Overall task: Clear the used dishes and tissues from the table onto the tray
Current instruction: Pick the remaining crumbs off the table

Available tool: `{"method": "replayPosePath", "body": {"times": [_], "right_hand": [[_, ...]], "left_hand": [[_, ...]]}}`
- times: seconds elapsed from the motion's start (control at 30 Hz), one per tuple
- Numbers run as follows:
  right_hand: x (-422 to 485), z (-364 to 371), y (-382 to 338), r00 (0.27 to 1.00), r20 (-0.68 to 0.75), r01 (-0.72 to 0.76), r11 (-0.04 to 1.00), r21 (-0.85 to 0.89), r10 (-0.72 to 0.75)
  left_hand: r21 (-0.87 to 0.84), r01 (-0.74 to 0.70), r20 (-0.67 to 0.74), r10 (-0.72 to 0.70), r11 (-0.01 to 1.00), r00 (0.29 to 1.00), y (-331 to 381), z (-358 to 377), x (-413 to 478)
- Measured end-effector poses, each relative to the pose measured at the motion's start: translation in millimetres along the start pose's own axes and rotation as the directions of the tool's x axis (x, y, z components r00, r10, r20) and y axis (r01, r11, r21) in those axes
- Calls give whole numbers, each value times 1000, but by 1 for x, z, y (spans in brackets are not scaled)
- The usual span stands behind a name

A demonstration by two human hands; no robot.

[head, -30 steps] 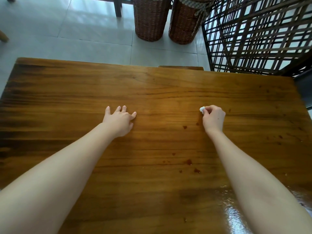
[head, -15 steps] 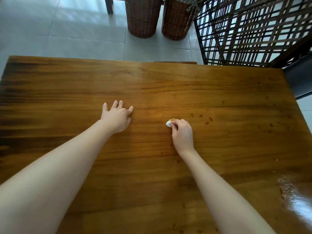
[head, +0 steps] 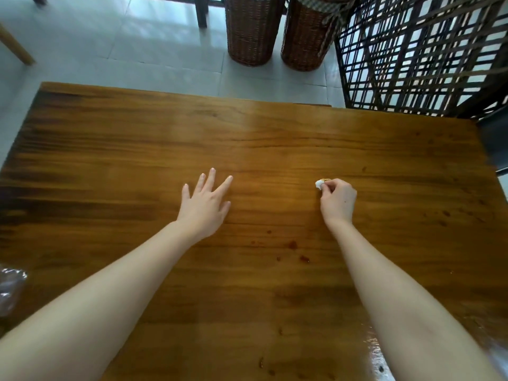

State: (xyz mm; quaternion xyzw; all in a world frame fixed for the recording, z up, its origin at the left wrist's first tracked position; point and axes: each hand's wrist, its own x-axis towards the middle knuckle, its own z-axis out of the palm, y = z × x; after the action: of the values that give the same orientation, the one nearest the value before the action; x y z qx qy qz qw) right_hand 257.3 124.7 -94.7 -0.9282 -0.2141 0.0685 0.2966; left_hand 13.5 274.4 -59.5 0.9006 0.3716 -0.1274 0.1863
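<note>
From the head view, the left hand (head: 204, 200) lies flat, fingers spread, on the glossy wooden table (head: 110, 149). The right hand (head: 337, 202) is curled, pinching a small crumpled white tissue (head: 319, 184) against the tabletop near mid-table, among dark spots (head: 293, 245).

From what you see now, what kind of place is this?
Probably a dining area, perhaps a restaurant: a stained wooden table, wicker baskets and a lattice screen on a tiled floor.
</note>
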Motion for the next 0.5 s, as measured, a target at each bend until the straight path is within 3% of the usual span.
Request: {"method": "replayPosePath", "body": {"times": [0.13,0.33,0.5], "right_hand": [[13,-31,38,993,-56,-104,995,0,103],[-2,-38,50,986,-80,-142,989,35,145],[-18,-23,36,997,2,-74,995,64,74]], "left_hand": [[-38,62,13,-62,997,998,18,10,-16],[-36,140,10,-140,989,990,41,21,-37],[-32,185,13,-185,982,983,43,31,-49]]}}
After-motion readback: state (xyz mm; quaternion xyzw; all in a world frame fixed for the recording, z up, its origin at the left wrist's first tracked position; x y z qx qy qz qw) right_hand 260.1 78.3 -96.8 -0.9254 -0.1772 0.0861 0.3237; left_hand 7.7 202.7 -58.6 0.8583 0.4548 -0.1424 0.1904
